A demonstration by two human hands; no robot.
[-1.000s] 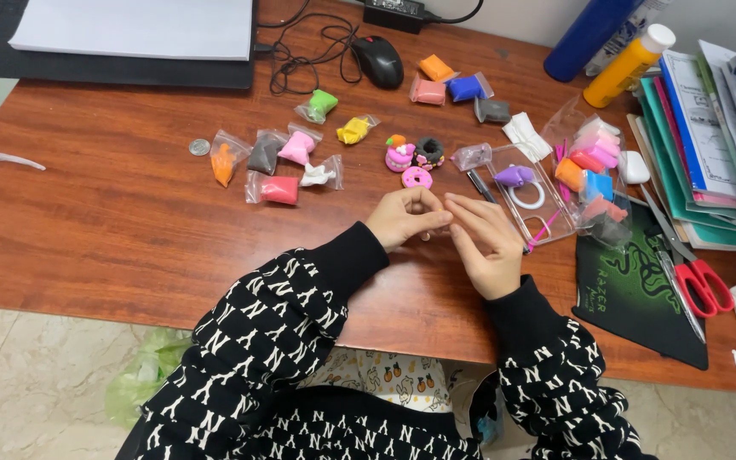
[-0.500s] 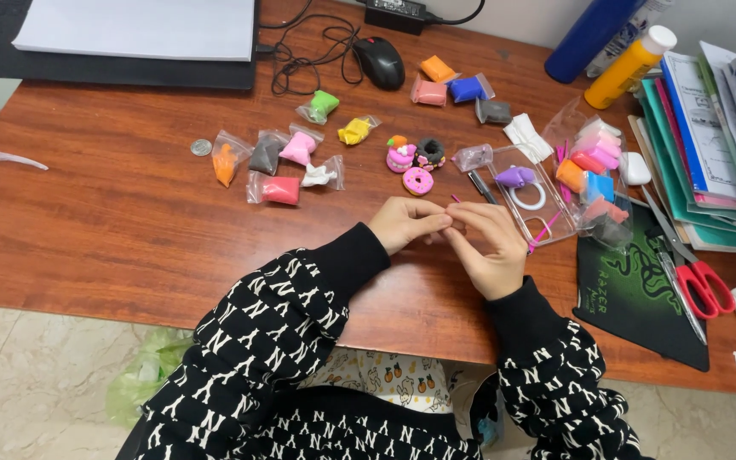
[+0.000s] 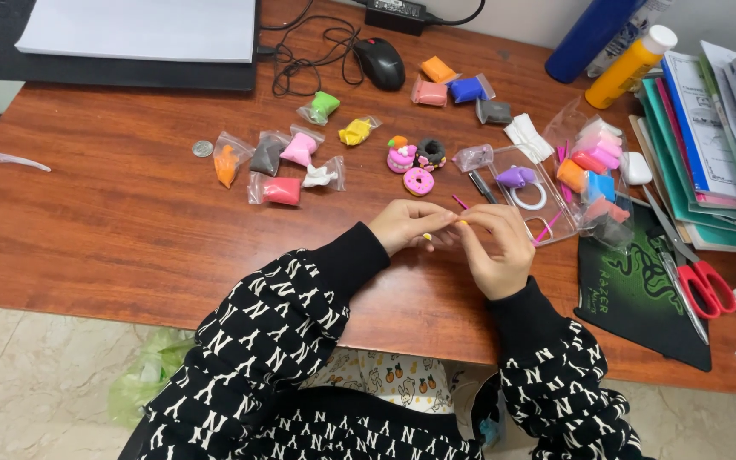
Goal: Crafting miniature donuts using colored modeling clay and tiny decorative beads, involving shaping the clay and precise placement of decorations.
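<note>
Standing beside the wooden desk (image 3: 112, 221), I see it takes almost the whole view, with a closed laptop (image 3: 129, 43) at the far left corner and a stack of books and folders (image 3: 709, 145) at the right. Red scissors (image 3: 704, 285) lie on a dark mat (image 3: 632, 298) near the right edge. Many small bags of coloured clay (image 3: 283, 166) are spread across the middle, and beyond the hands stand three little clay doughnuts (image 3: 417, 162), next to a clear tray (image 3: 538, 200). The person's left hand (image 3: 406, 226) and right hand (image 3: 496, 251) meet just above the near edge of the desk, fingertips touching. Both are nearly closed in a pinch on a tiny yellow piece of clay (image 3: 462, 222), which sits between them, a little closer to the right hand's fingers. It is too small to tell which way its long side points.
</note>
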